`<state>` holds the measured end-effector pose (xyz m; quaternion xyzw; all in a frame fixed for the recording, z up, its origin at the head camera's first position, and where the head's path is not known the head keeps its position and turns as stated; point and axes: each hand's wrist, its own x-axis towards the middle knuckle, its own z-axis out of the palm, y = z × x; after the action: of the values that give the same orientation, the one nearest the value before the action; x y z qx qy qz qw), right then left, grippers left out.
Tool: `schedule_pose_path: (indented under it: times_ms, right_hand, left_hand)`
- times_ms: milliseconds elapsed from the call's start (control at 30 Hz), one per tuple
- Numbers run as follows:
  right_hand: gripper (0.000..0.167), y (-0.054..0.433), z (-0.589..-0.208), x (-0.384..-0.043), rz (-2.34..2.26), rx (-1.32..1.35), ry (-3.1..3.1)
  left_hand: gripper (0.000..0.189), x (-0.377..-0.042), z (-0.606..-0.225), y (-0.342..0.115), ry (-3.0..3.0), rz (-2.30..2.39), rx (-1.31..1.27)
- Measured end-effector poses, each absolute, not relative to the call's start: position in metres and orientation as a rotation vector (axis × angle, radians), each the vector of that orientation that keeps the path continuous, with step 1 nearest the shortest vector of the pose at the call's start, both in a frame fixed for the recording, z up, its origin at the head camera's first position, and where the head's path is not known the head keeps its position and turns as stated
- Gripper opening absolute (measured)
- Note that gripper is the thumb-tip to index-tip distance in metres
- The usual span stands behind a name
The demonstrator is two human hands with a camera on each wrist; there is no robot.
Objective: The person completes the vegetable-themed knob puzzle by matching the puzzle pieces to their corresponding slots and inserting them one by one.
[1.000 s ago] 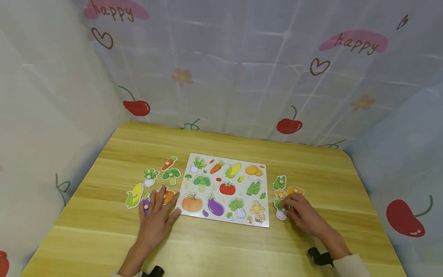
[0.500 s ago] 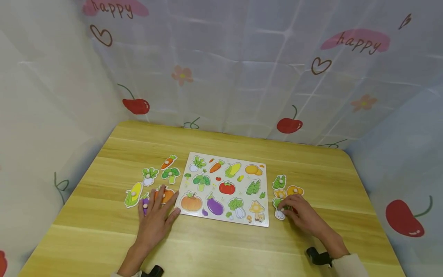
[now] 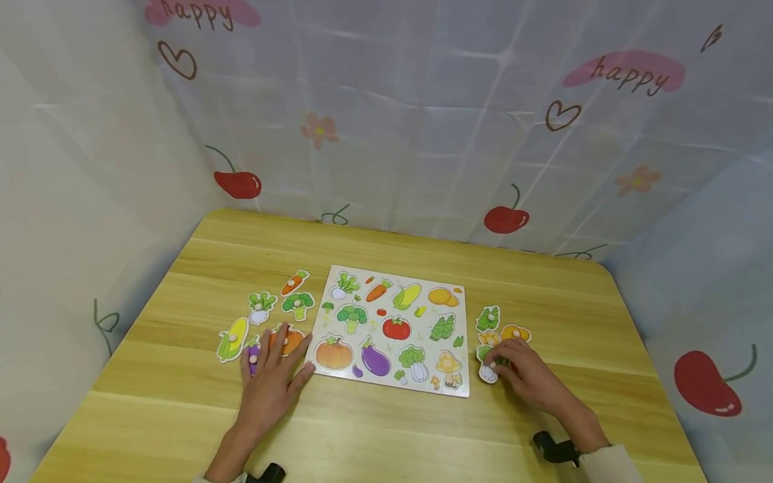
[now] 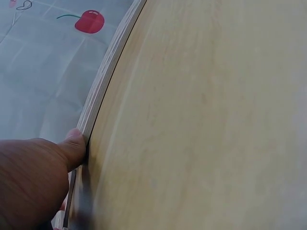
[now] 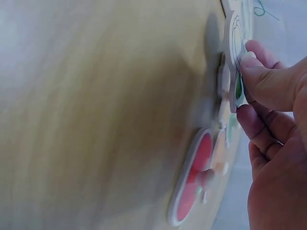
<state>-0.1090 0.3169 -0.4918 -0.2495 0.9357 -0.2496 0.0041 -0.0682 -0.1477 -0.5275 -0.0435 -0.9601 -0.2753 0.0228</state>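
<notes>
My right hand (image 3: 531, 376) pinches the knob of a bok choy puzzle piece (image 3: 488, 373) right of the puzzle board (image 3: 419, 340). In the right wrist view that piece (image 5: 233, 52) stands slightly off the table, with a shadow below. A red tomato piece (image 5: 195, 172) lies beneath that hand, mostly hidden in the head view. My left hand (image 3: 268, 389) rests with spread fingers over the pumpkin piece (image 3: 296, 341) and beside the eggplant piece (image 3: 253, 359). Its thumb (image 4: 74, 147) touches the board's edge.
Left of the board lie carrot (image 3: 295, 282), broccoli (image 3: 298, 306), turnip (image 3: 262, 309) and corn (image 3: 233, 341) pieces. On the right are a green leafy piece (image 3: 488, 318), a mushroom piece (image 3: 489, 338) and a yellow-orange piece (image 3: 516, 333). Printed cloth walls (image 3: 410, 161) surround the table (image 3: 362, 436).
</notes>
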Motion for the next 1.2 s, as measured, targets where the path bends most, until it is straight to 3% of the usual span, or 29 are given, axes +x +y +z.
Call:
schedule_pose_path:
  times_ms: [300, 1200]
  right_hand:
    - [0.029, 0.303, -0.490, -0.113, -0.806, -0.947, 2.919]
    - [0.020, 0.238, -0.483, -0.125, -0.766, -1.060, 2.712]
  left_hand:
    - [0.054, -0.068, -0.526, -0.147, -2.961, -0.849, -0.131]
    - [0.053, -0.068, -0.528, -0.147, -2.950, -0.855, -0.141]
